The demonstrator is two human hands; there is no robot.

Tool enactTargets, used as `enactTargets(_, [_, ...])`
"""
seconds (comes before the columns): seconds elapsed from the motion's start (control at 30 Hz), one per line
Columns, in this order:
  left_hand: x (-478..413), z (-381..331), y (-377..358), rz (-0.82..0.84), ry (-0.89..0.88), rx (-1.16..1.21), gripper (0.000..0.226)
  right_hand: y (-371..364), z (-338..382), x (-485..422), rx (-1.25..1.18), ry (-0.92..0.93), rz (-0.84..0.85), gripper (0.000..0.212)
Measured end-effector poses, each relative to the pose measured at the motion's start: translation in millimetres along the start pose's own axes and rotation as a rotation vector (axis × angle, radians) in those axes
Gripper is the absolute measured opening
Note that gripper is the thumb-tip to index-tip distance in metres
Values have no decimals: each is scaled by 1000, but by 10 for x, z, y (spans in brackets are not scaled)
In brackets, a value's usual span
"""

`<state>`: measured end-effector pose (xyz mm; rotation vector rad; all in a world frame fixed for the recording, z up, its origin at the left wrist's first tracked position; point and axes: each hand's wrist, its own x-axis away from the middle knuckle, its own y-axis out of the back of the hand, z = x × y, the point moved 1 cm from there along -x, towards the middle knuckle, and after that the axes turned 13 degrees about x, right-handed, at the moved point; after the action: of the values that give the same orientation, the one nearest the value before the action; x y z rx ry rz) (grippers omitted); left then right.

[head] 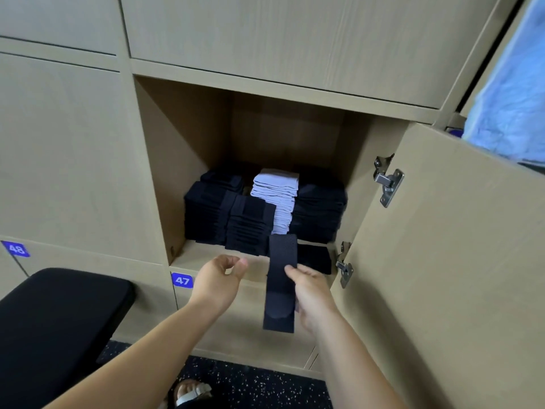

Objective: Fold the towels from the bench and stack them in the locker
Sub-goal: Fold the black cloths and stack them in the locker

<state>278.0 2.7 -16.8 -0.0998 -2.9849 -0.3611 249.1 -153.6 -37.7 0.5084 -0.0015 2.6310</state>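
The right hand grasps one folded navy cloth towel before the open beige wooden locker. The left hand is released, loosely curled. Inside sit one white towel stack, at least three navy towel stacks and one single navy towel.

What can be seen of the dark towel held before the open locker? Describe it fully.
The dark towel is a long, narrow folded strip of navy-black, finely textured cloth. It stands nearly upright, its top end before the locker shelf, its bottom hanging free. The right hand grips its middle, thumb on the front. The left hand does not touch it.
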Motion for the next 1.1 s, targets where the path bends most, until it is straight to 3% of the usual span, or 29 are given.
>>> enactTargets(0.1, [-110,78,-40,22,-18,-71,41,164,46,-304,197,103,-135,13])
enactTargets(0.2, [-276,182,-91,42,-32,-106,44,300,238,-655,464,288,-266,33])
enactTargets(0.37, [-590,331,-181,46,-93,-199,47,341,534,-1150,939,578,-521,23])
enactTargets(0.47, [-765,444,-258,74,-125,-244,49,321,438,-1383,1140,800,-692,32])
enactTargets(0.67, [-928,675,-353,95,-174,-337,52,291,-298,-1707,1380,932,-581,50])
enactTargets(0.83, [-943,784,-362,100,-201,-354,52,288,-541,-1783,1459,1028,-613,41])
enactTargets(1.1, [-920,799,-358,113,-210,-360,53,208,-611,-1680,1525,921,-536,47])
